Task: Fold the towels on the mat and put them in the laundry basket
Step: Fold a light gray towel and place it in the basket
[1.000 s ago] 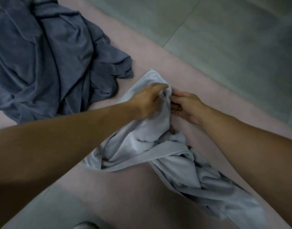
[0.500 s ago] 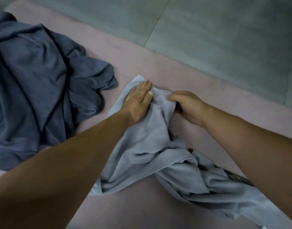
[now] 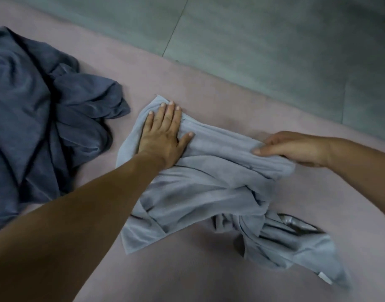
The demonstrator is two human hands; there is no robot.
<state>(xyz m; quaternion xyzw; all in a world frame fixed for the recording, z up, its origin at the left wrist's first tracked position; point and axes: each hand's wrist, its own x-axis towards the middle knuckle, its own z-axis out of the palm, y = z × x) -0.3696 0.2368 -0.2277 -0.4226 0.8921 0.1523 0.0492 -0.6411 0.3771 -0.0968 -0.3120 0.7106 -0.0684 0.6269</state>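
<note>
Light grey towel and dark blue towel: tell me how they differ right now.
Colour: the light grey towel is pale, the dark blue towel much darker.
Handling: the left hand presses flat on the light grey towel and the right hand grips its edge; nobody touches the dark blue towel.
Place: the dark blue towel lies left of the light grey one.
Both lie crumpled and unfolded on the pink mat.

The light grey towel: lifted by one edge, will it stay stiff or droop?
Probably droop: the light grey towel lies in soft folds. It may slide on the mat, since the left hand presses it while the right hand pinches its edge.
</note>
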